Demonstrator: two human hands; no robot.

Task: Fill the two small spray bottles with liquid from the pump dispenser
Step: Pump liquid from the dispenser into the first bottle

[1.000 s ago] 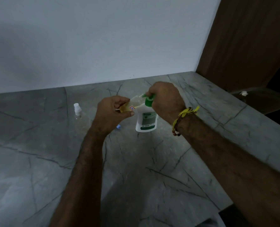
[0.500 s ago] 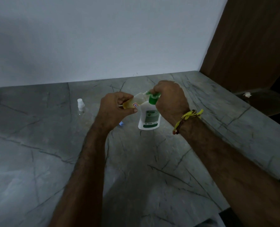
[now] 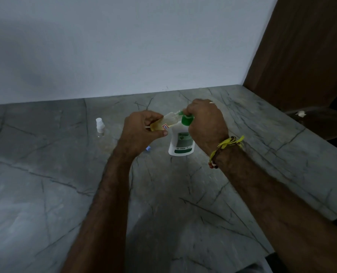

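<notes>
Head view: left hand (image 3: 142, 131) grips a small bottle (image 3: 164, 124), tilted, its mouth at the green pump (image 3: 187, 119) of the dispenser (image 3: 181, 141), which stands mid-counter (image 3: 183, 213). Right hand (image 3: 206, 123) curls over the pump head. Yellowish liquid shows inside, so filling this bottle seems underway. Next likely needs another press, mouth kept under the nozzle. Second bottle (image 3: 100, 126) stands far left, capped.

Both forearms reach forward, converging. The left hand (image 3: 144, 131) is curled left of the pump dispenser (image 3: 181, 140), gripping a small bottle (image 3: 164, 124). The right hand (image 3: 205, 123) is curled over the dispenser's top.
</notes>
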